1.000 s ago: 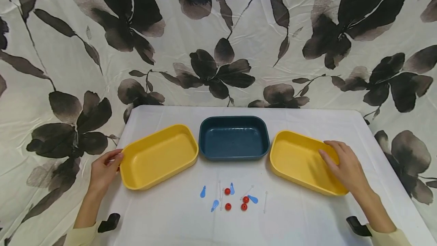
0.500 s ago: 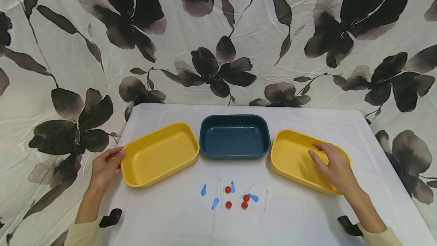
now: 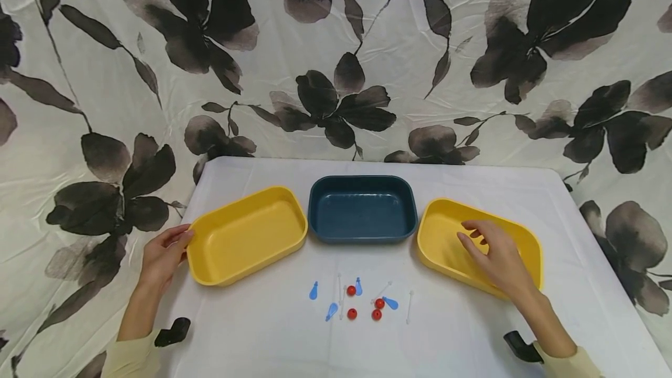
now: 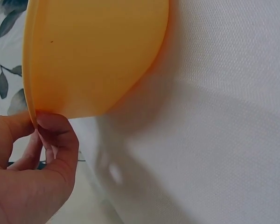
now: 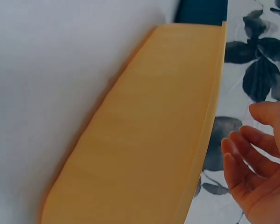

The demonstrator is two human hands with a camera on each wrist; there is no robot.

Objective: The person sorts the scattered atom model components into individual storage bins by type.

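Observation:
My left hand (image 3: pixel 162 255) pinches the rim of the left yellow tray (image 3: pixel 247 238) at its outer end; the left wrist view shows thumb and forefinger on either side of that rim. Over the right yellow tray (image 3: pixel 446 238) hovers my right hand (image 3: pixel 496 256), fingers loosely bent and holding nothing. In the right wrist view that hand is apart from the tray's rim. Between the yellow trays stands a dark blue tray (image 3: pixel 362 214) with nothing in it.
On the white table (image 3: pixel 262 331), in front of the trays, lie several red beads (image 3: pixel 352 314), several blue drop-shaped pieces (image 3: pixel 331 311) and thin clear sticks (image 3: pixel 409 308). A floral cloth (image 3: pixel 336 28) hangs behind the table.
My right hand has left the right tray's outer rim and moved left over the tray. My left hand keeps its grip on the left tray. The view has shifted slightly.

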